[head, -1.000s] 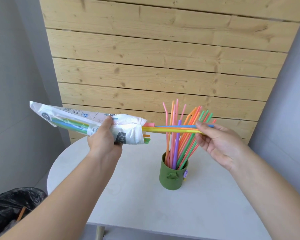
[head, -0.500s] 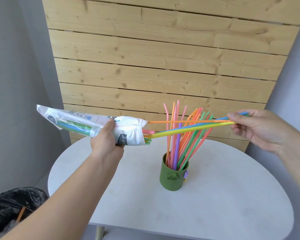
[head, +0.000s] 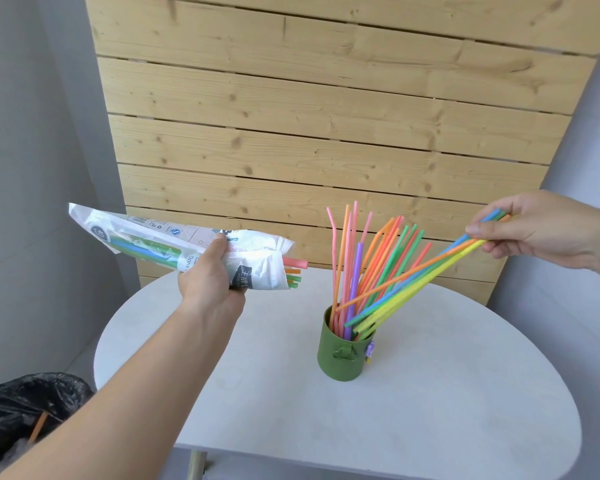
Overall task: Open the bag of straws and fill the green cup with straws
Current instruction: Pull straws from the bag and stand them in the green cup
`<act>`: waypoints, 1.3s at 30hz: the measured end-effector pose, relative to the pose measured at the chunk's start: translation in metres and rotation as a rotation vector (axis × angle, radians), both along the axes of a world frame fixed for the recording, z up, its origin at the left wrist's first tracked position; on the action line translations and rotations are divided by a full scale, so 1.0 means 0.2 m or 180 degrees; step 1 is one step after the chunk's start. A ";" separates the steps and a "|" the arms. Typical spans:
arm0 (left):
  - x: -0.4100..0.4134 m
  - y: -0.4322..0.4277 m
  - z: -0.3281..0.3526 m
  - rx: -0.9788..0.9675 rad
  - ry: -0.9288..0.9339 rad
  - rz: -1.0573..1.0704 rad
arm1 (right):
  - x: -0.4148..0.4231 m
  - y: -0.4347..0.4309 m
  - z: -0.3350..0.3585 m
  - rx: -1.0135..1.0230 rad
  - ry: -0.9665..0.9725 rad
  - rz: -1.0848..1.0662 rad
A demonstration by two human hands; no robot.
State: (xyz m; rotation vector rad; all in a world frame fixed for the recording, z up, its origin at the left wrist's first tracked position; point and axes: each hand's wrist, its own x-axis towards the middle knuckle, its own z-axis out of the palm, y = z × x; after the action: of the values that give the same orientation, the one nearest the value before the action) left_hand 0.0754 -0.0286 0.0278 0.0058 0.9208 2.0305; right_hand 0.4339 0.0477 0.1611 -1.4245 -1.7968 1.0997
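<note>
Several straws [head: 413,289] pinched in right fingers [head: 480,230] slant onto the green cup [head: 340,362] rim; left fingers [head: 218,247] grip bag [head: 146,240].

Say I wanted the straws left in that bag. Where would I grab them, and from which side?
Probably pinch the coloured straw ends poking out of the open mouth of the bag, coming in from the person's right along their length. The plastic covers the rest, and the left hand grips the bag just behind the mouth.
</note>
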 end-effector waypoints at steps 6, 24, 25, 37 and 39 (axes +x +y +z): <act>0.01 -0.01 0.01 -0.0021 0.0030 -0.0041 | -0.14 0.06 0.01 0.0070 -0.0717 0.0241; 0.01 -0.01 0.02 -0.0053 0.0022 -0.0067 | -0.57 0.12 -0.17 0.1529 -0.1405 0.0111; 0.01 -0.01 0.01 -0.0061 0.0013 -0.0057 | -0.58 0.12 -0.17 0.1582 -0.1509 0.0160; 0.03 -0.01 0.01 -0.0061 0.0032 -0.0075 | -0.61 0.09 -0.23 0.1842 -0.1881 0.0466; 0.03 -0.01 0.00 -0.0057 0.0039 -0.0075 | -0.61 0.09 -0.23 0.1843 -0.1940 0.0476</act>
State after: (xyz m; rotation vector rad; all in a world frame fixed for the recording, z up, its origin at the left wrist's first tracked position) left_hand 0.0815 -0.0302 0.0288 0.0195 0.9424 2.0024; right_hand 0.3110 0.0651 0.1141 -1.3428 -2.4085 0.1397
